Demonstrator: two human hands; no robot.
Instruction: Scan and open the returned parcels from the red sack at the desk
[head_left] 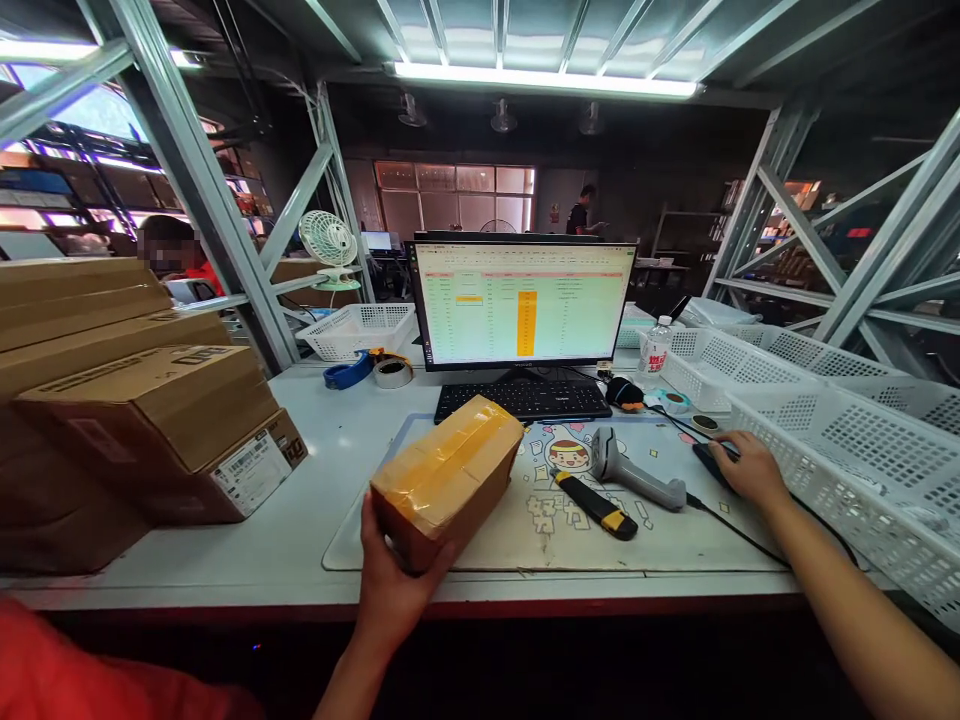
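My left hand (397, 585) grips the near end of a small taped cardboard box (457, 465), tilted above the desk mat. My right hand (746, 468) rests over a dark computer mouse (711, 462) at the mat's right side, its fingers curved on it. Between the hands lie a grey barcode scanner (637, 475) with a cable and a black and yellow utility knife (596, 505). Behind the box, a black keyboard (559, 400) stands in front of a monitor (480, 310) showing a spreadsheet with an orange column.
Large cardboard boxes (161, 410) are stacked at the left. White plastic baskets (840, 430) line the right side. Tape rolls (391, 373), a plastic bottle (657, 348) and a small fan (328, 240) stand farther back. Metal rack posts (187, 180) rise beside the desk. Two other people are in the background.
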